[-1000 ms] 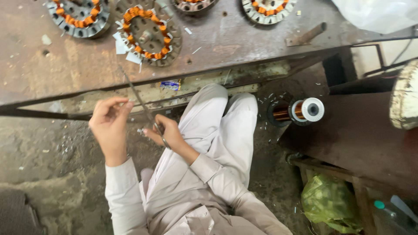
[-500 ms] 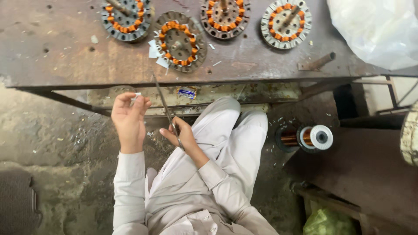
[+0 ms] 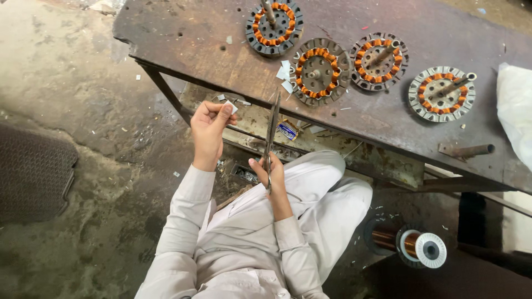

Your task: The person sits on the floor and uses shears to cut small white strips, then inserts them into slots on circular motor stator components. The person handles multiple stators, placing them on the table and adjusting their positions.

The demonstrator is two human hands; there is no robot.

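My left hand (image 3: pixel 208 126) is raised in front of the bench edge and pinches a small white paper piece (image 3: pixel 230 107) between thumb and fingers. My right hand (image 3: pixel 270 173) sits lower, above my lap, and grips the handles of long metal scissors (image 3: pixel 273 123). Their blades point up toward the worn metal bench (image 3: pixel 188 44) and look nearly closed. The two hands are apart, with the paper to the left of the blades. Several round motor stators with orange copper windings lie on the bench, the nearest one (image 3: pixel 319 72) just beyond the scissor tips.
Small white paper scraps (image 3: pixel 285 75) lie beside the nearest stator. A metal rod (image 3: pixel 467 150) and a white plastic bag (image 3: pixel 515 119) are at the bench's right end. A copper wire spool (image 3: pixel 415 246) stands on the floor at the lower right. A dark mat (image 3: pixel 33 171) lies left.
My hands have separated: the left one rose up and left with the paper piece. The right one holds the scissors more upright. The view has swung toward the bench.
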